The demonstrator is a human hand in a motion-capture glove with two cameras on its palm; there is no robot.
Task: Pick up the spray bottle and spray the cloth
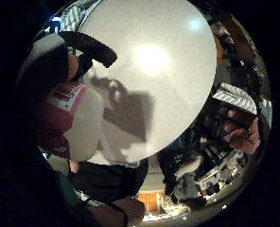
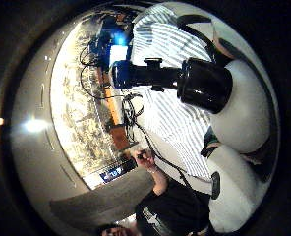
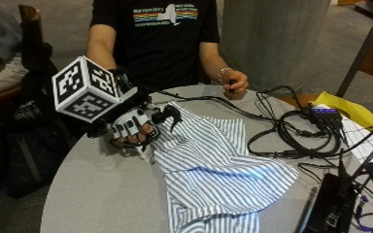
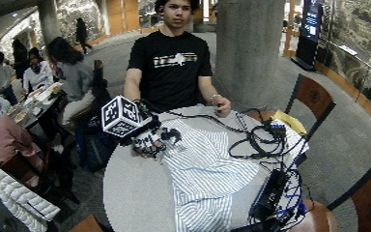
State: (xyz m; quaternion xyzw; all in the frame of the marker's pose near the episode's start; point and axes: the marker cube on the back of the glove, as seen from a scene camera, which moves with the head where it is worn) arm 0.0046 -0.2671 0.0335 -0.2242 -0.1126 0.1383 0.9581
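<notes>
Bottle: the small white plastic spray bottle with a black trigger head (image 3: 162, 118) is in your black-gloved right hand (image 3: 129, 127), lifted just above the grey round table (image 3: 96, 194) at the near edge of the cloth.
Grip: your fingers are curled round the bottle's body, with one finger lying up by the black head in the thumb-side palm view (image 2: 204, 84).
Handling: you are likely holding something light and rigid; the smooth rounded plastic looks slippery, so stay on the body below the collar and let one finger work the trigger.
Label: a pink and white printed label (image 1: 66, 97) wraps the body and may give a little more purchase than bare plastic.
Nozzle: the black spout (image 2: 135, 74) points out over the stripes.
Cloth: the blue-and-white striped fabric (image 3: 212, 165) lies rumpled and soft across the tabletop, just beside the bottle; it will crease and shift if brushed.
Other hand: your bare hand (image 3: 235, 83) rests at the far table edge, pinching a small dark object.
Surroundings: black cables (image 3: 283, 138) coil beside the cloth, well within spray drift; aim away from them.
</notes>
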